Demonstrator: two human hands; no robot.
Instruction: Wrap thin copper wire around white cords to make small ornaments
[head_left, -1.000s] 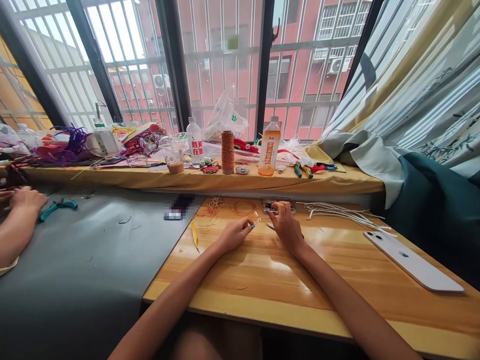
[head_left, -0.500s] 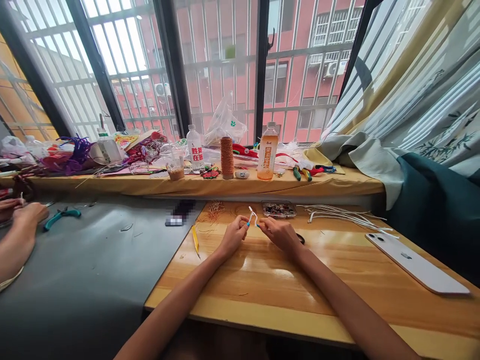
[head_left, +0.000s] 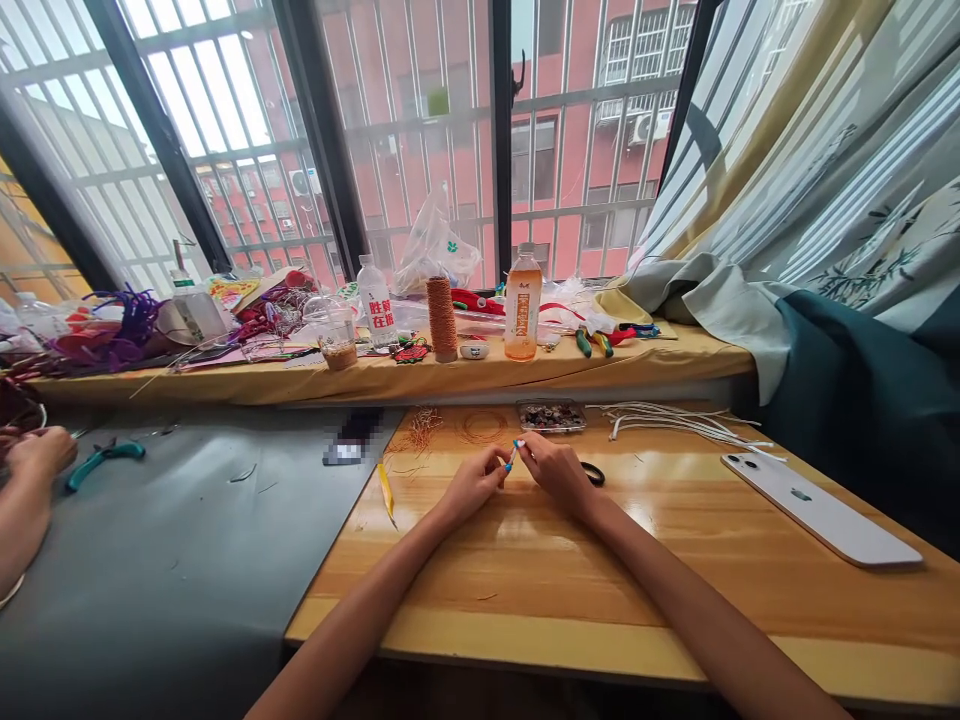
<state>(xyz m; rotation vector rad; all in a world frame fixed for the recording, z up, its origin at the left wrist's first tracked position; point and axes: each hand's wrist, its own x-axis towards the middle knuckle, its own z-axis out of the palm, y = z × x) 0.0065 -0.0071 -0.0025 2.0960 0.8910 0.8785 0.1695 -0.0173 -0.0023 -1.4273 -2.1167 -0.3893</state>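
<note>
My left hand (head_left: 474, 483) and my right hand (head_left: 556, 467) meet over the wooden table (head_left: 540, 570), fingertips pinched together on a short white cord with blue beads (head_left: 513, 455). Just beyond them lie a small clear tray of dark beads (head_left: 551, 416), a coil of copper wire (head_left: 481, 426) and a bundle of short copper strands (head_left: 424, 425). A black ring-like object (head_left: 593, 473) rests right beside my right hand. A yellow stick (head_left: 387, 489) lies left of my left hand.
A white phone (head_left: 821, 508) lies face down at right, loose white cords (head_left: 675, 422) behind it. The sill holds a thread spool (head_left: 442, 318), two bottles (head_left: 523, 304), a cup and craft clutter. Another person's hand (head_left: 37, 452) and teal pliers (head_left: 103, 460) are on the grey mat at left.
My right hand came back from the bead tray toward my left hand. The white cord stood up in a loop half a second ago and is now tucked low between my fingertips.
</note>
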